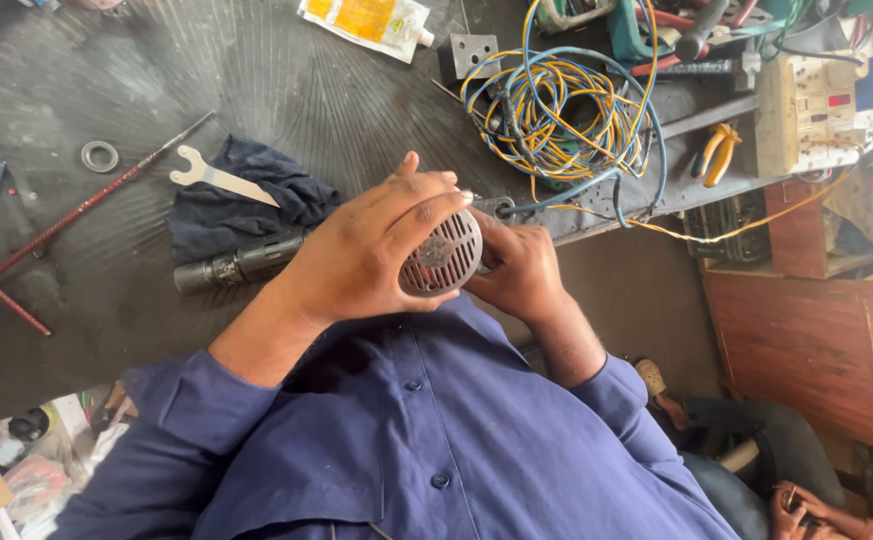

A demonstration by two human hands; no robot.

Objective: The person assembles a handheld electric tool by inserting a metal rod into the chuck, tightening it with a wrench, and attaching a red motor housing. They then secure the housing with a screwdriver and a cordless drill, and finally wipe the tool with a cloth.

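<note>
A dark, grimy tabletop (287, 80) carries a dark cloth (247, 195) just left of the fingers, with a flat spanner (219, 178) on it. Farther left lie a red rod (82, 210) and a metal ring (100, 156) (well apart from the fingers). Above them sits coiled yellow-and-blue wire (562, 115).

Silver-grey slotted vent cover (442, 253), dark gaps in concentric rows, held in left hand (372, 255) and right hand (522, 272). Black tool body (242, 266) on navy cloth (247, 195). Pale metal spanner (219, 176). Red rod (77, 212). Yellow-and-blue wire coil (567, 115). Dark grey bench (257, 80), fanned scratch pattern. Blue shirt sleeves (397, 440). Yellow-handled pliers (719, 152).
</note>
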